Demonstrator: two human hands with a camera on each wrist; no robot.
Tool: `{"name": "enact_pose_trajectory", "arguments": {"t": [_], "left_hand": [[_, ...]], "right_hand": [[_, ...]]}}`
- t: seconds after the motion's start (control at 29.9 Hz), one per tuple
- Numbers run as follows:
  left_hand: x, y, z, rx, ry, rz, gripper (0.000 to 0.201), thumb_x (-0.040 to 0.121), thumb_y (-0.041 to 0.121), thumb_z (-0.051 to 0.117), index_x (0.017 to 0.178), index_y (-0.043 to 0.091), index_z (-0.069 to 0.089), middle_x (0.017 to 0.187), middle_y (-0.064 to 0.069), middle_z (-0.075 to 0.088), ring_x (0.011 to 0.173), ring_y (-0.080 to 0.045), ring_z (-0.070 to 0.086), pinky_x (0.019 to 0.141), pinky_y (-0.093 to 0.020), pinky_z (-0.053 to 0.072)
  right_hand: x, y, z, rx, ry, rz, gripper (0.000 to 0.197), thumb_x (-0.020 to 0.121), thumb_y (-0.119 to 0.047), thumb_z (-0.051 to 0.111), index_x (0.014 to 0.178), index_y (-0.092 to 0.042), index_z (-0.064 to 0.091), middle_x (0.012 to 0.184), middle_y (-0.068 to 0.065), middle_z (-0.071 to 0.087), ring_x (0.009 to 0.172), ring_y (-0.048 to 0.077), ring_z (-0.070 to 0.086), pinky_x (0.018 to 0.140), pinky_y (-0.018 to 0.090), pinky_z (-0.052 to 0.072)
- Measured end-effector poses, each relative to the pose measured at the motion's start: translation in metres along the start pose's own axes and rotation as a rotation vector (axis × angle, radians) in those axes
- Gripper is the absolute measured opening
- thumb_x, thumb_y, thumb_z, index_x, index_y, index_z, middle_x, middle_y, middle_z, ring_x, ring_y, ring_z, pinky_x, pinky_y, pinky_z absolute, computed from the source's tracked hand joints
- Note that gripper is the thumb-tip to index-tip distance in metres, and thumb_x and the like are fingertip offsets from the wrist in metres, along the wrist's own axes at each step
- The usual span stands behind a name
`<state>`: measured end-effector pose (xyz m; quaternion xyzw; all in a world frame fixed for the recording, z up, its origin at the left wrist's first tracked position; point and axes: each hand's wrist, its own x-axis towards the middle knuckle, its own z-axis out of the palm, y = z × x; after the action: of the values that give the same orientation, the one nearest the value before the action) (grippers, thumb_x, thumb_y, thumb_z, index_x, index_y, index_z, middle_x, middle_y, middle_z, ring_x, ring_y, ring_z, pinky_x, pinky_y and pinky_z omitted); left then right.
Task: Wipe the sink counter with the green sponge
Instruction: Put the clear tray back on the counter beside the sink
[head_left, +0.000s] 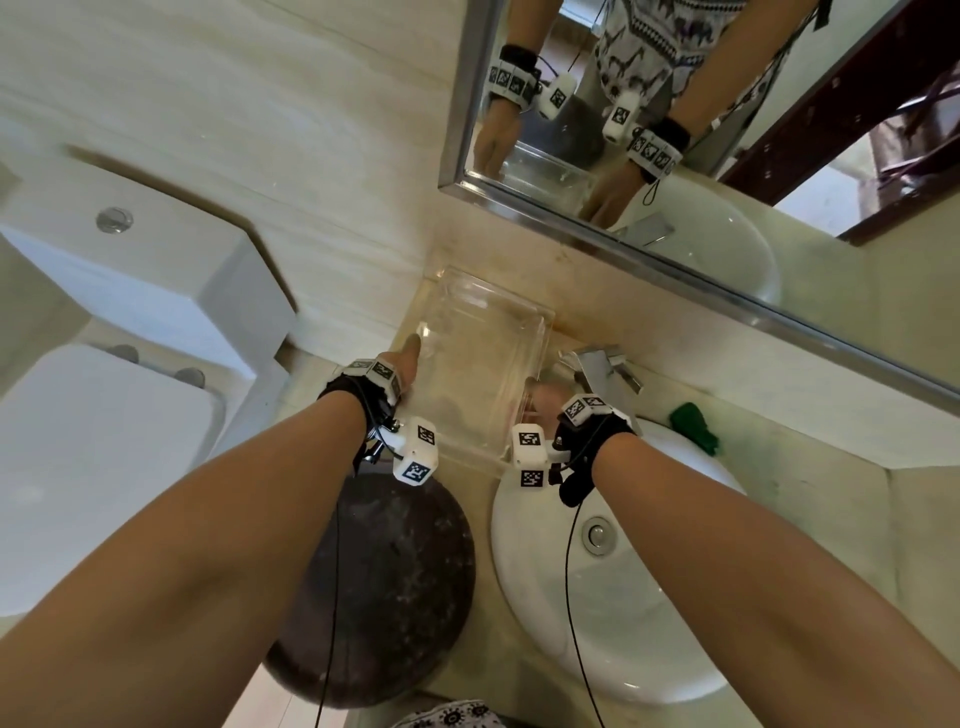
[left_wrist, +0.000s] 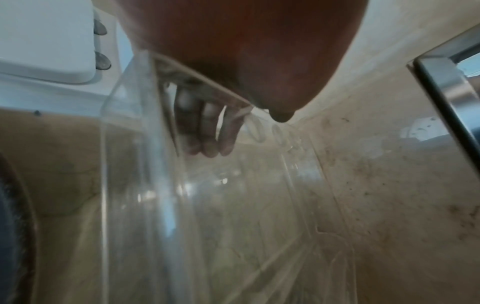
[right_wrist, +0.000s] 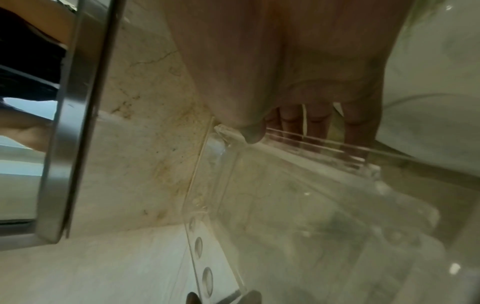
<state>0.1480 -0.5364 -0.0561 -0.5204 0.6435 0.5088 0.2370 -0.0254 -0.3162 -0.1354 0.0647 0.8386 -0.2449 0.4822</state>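
Note:
The green sponge (head_left: 693, 427) lies on the beige marble counter (head_left: 810, 467), right of the faucet and behind the sink rim; neither hand touches it. Both hands hold a clear plastic box (head_left: 483, 358) over the counter's left part, near the wall. My left hand (head_left: 408, 364) grips the box's left wall, its thumb (left_wrist: 280, 117) on the rim and its fingers (left_wrist: 207, 133) visible through the plastic. My right hand (head_left: 545, 400) grips the right wall (right_wrist: 324, 148), thumb (right_wrist: 253, 133) on one face and fingers (right_wrist: 358, 123) on the other. Whether the box rests on the counter, I cannot tell.
A chrome faucet (head_left: 605, 366) stands just right of the box, above the white sink basin (head_left: 623, 597). A steel-framed mirror (head_left: 675, 260) runs along the back wall. A dark round object (head_left: 384, 587) sits below the counter's front edge, and a white toilet (head_left: 130, 312) stands at the left.

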Motion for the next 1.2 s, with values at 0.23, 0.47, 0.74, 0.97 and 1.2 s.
{"name": "enact_pose_trajectory", "arguments": {"t": [0.23,0.47,0.74,0.97,1.2], "left_hand": [[-0.023,-0.002,-0.011,0.015,0.161,0.042,0.093,0.085,0.073,0.011,0.12,0.005,0.065,0.122,-0.017,0.065,0.111,-0.034,0.061,0.106,-0.045,0.039],[-0.081,-0.003,-0.025,-0.208,0.212,0.132,0.064,0.103,0.046,0.026,0.128,-0.004,0.056,0.129,-0.023,0.059,0.116,-0.036,0.059,0.091,-0.031,0.048],[-0.154,-0.004,-0.017,-0.258,0.325,0.247,0.077,0.092,0.069,0.026,0.101,0.001,0.061,0.108,-0.019,0.069,0.089,-0.031,0.07,0.087,-0.043,0.055],[-0.241,0.013,0.026,-0.237,0.394,0.402,0.092,0.077,0.087,0.031,0.08,0.002,0.068,0.083,-0.015,0.073,0.073,-0.029,0.073,0.081,-0.042,0.058],[-0.316,0.044,0.092,-0.104,0.436,0.546,0.082,0.086,0.078,0.033,0.089,0.003,0.067,0.082,-0.011,0.075,0.065,-0.024,0.072,0.059,-0.029,0.052]], "right_hand": [[-0.086,-0.033,-0.006,-0.158,0.036,-0.114,0.062,0.085,-0.061,0.034,0.112,-0.012,0.06,0.112,0.011,0.066,0.099,0.032,0.064,0.091,0.042,0.051],[-0.182,-0.054,-0.016,0.075,-0.052,-0.218,0.051,0.097,-0.035,0.048,0.138,-0.004,0.04,0.101,0.01,0.063,0.081,0.023,0.061,0.074,0.031,0.053],[-0.26,-0.035,-0.042,0.342,-0.174,-0.309,0.024,0.099,-0.032,0.048,0.102,-0.009,0.055,0.085,0.005,0.059,0.073,0.019,0.056,0.079,0.04,0.052],[-0.3,0.023,-0.086,0.473,-0.178,-0.39,0.056,0.086,-0.063,0.051,0.105,-0.01,0.053,0.093,0.007,0.057,0.074,0.023,0.059,0.074,0.04,0.052],[-0.352,0.101,-0.152,0.571,-0.111,-0.445,0.063,0.086,-0.066,0.048,0.096,-0.004,0.054,0.088,0.013,0.06,0.079,0.029,0.062,0.083,0.044,0.054]]}}
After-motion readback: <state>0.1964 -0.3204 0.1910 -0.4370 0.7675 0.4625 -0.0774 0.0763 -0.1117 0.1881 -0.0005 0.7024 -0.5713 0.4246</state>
